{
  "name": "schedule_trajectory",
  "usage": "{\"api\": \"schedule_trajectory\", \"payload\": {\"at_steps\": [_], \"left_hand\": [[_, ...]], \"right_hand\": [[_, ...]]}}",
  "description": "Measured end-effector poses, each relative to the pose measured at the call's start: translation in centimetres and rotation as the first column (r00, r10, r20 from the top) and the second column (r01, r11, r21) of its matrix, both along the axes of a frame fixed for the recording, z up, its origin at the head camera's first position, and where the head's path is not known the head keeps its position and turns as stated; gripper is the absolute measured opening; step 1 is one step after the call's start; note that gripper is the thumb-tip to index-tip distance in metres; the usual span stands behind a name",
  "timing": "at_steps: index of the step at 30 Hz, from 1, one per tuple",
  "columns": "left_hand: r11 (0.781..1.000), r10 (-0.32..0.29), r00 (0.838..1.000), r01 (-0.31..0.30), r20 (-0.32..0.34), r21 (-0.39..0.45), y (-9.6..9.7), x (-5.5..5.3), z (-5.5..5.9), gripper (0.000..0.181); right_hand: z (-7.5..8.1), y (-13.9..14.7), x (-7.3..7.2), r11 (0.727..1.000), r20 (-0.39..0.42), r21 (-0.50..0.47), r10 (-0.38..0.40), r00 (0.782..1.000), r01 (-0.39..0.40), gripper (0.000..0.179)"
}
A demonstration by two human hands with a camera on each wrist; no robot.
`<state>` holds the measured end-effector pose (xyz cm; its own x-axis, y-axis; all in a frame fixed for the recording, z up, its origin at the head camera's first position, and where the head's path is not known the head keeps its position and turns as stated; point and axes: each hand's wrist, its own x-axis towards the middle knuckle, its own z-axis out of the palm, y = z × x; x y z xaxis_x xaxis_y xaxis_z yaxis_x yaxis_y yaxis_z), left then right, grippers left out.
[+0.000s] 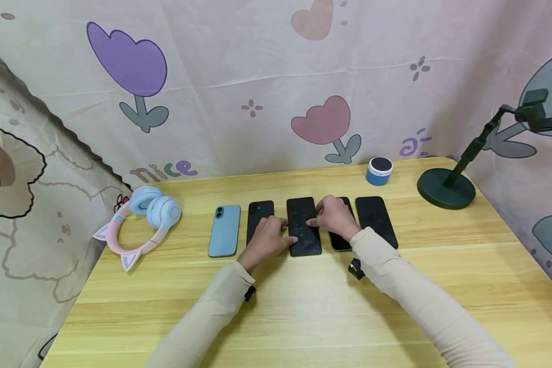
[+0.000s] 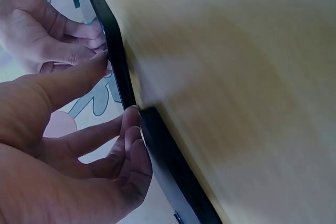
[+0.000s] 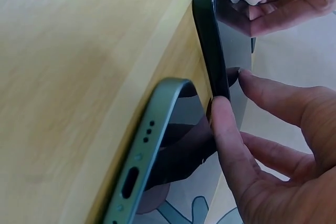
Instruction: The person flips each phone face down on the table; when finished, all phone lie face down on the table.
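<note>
Near the table's middle, a black smartphone (image 1: 304, 244) lies screen up between both hands. My left hand (image 1: 268, 240) holds its left side: the thumb touches the screen near the edge, and the index fingertip sits in the gap beside the neighbouring black phone (image 1: 255, 212), which lies back up. From the other side my right hand (image 1: 335, 219) holds the same smartphone, thumb on the screen and index finger at the right edge. Under the right hand, partly hidden, is a phone with a pale green frame (image 3: 152, 145). Another black phone (image 1: 376, 221) lies at the row's right end.
A light blue phone (image 1: 224, 231) begins the row at left. Pink and blue cat-ear headphones (image 1: 163, 217) lie on the left of the wooden table (image 1: 280, 317). Behind the row stand a blue and white round speaker (image 1: 379, 171) and a dark green phone stand (image 1: 447, 188) before a printed curtain.
</note>
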<state>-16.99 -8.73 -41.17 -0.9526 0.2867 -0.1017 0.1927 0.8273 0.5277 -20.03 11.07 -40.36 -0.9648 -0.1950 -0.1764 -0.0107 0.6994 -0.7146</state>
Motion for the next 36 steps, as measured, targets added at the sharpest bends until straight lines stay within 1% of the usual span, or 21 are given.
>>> {"api": "schedule_trajectory", "payload": {"at_steps": [2, 7, 12, 15, 20, 25, 27, 31, 36], "left_hand": [[1.000, 0.019, 1.000, -0.019, 0.008, 0.015, 0.1, 0.1, 0.0, 0.028], [0.998, 0.052, 0.998, -0.053, 0.028, 0.032, 0.2, 0.3, 0.0, 0.027], [0.997, 0.077, 0.996, -0.078, 0.038, 0.026, 0.2, 0.4, -0.1, 0.027], [0.995, 0.094, 0.995, -0.095, 0.041, 0.020, 0.1, 0.6, 0.0, 0.030], [0.993, 0.105, 0.993, -0.107, 0.046, 0.040, 0.0, 0.9, 0.4, 0.029], [0.992, 0.112, 0.993, -0.114, 0.038, 0.054, 0.0, 1.1, 0.8, 0.030], [0.991, 0.119, 0.992, -0.121, 0.035, 0.059, -0.1, 1.2, 1.0, 0.035], [0.988, 0.131, 0.990, -0.134, 0.043, 0.079, -0.3, 1.4, 1.1, 0.057], [0.984, 0.123, 0.990, -0.131, 0.073, 0.121, -0.8, 1.6, 1.2, 0.062]], "right_hand": [[0.0, -0.2, 0.0, 1.000, -0.009, 0.023, 0.002, 1.000, -0.002, 0.023], [0.1, -0.5, -0.1, 0.998, -0.024, 0.057, -0.002, 1.000, 0.004, 0.032], [0.1, -0.7, -0.1, 0.998, -0.017, 0.069, -0.008, 1.000, 0.009, 0.039], [0.1, -0.9, -0.1, 0.998, -0.015, 0.070, -0.011, 1.000, 0.012, 0.046], [-0.1, -1.1, -0.1, 0.997, -0.014, 0.066, -0.026, 1.000, 0.027, 0.060], [-0.1, -1.3, -0.1, 0.998, -0.021, 0.054, -0.038, 0.999, 0.039, 0.063], [-0.1, -1.4, 0.0, 0.998, -0.024, 0.049, -0.041, 0.999, 0.042, 0.063], [-0.1, -1.6, 0.0, 0.998, -0.026, 0.038, -0.044, 0.999, 0.045, 0.061], [-0.1, -2.0, 0.1, 0.999, -0.012, 0.015, -0.042, 0.999, 0.043, 0.062]]}}
